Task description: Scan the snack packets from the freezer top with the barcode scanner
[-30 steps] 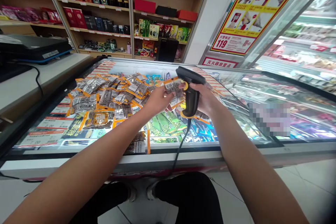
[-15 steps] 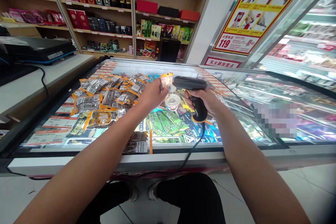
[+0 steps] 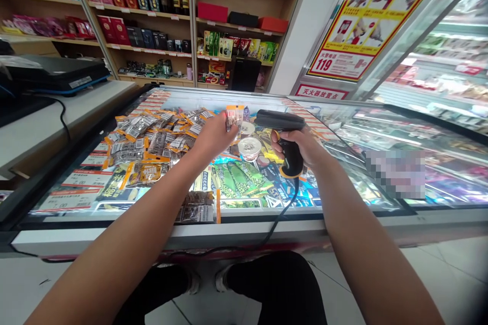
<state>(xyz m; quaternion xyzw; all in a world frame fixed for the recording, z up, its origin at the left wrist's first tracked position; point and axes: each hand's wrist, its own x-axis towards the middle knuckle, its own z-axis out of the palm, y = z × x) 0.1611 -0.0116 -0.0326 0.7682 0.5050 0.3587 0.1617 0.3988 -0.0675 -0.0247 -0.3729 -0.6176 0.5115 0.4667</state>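
Note:
In my left hand (image 3: 215, 134) is a small snack packet (image 3: 234, 116) with orange ends, held up above the glass freezer lid (image 3: 183, 94). My right hand (image 3: 297, 147) grips the handle of a black barcode scanner (image 3: 280, 121), whose head points left at the packet, a short gap away. Its cable (image 3: 282, 213) runs down over the front edge. Left of my left hand lies a heap of similar orange-ended packets (image 3: 156, 134) on the glass. One more packet (image 3: 199, 207) lies at the front edge, partly hidden by my left forearm.
Under the glass are ice-cream tubs (image 3: 249, 147) and green wrappers (image 3: 242, 176). Price labels (image 3: 72, 198) line the left side. At far left a black device (image 3: 57, 71) stands on a white counter (image 3: 114, 94). Shelves (image 3: 145, 10) with bottles and boxes stand behind. A second freezer (image 3: 381, 132) extends right.
My left hand has shifted slightly left with the packet, widening the gap to the scanner. A reddish glow now shows near the packet's left edge. My right hand has barely moved.

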